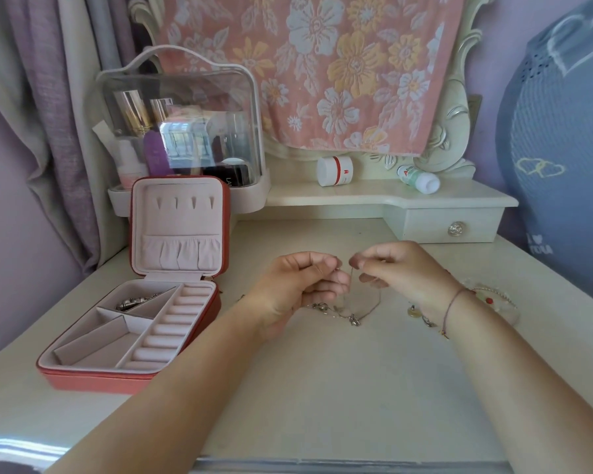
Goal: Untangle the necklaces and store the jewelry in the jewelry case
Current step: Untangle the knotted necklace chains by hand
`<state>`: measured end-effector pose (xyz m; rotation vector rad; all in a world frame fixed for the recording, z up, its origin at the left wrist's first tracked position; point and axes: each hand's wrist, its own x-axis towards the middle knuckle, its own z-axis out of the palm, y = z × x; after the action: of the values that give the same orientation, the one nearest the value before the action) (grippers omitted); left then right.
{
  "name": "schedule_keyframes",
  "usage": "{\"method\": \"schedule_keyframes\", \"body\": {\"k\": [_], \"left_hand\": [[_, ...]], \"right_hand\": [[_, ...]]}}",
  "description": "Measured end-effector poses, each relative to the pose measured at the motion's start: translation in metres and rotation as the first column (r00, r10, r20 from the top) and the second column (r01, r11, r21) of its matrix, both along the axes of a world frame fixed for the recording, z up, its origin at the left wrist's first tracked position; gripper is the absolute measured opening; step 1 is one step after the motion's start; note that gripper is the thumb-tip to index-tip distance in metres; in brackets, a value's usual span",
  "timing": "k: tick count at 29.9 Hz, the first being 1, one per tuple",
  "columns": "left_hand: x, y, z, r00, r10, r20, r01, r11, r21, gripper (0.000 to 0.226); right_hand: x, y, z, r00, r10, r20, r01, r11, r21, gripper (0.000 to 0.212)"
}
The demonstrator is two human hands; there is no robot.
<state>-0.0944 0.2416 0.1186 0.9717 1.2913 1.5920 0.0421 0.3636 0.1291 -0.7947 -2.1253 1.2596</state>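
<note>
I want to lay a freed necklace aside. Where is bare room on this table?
The white table is bare between the two forearms, toward the near edge, and behind the left hand and right hand, up to the white drawer. Crowded: the tangled silver chains under the hands, and small jewelry pieces by the right wrist.

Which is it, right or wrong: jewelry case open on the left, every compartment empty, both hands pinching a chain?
Wrong: in the jewelry case the back-left compartment holds silver jewelry, per the head view. Otherwise yes: left hand and right hand pinch the chain.
</note>
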Motion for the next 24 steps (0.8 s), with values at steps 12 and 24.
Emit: {"method": "schedule_keyframes", "body": {"k": [12,24], "left_hand": [[-0.009,0.007,-0.009,0.931,0.330,-0.160,-0.336,0.942,-0.015,0.011],[-0.007,0.006,-0.011,0.809,0.345,-0.475,-0.395,0.918,-0.006,0.006]], "right_hand": [[0.003,-0.002,-0.009,0.885,0.177,0.431,-0.244,0.964,0.105,0.014],[0.002,-0.005,-0.004,0.914,0.229,0.336,-0.286,0.949,0.130,0.007]]}}
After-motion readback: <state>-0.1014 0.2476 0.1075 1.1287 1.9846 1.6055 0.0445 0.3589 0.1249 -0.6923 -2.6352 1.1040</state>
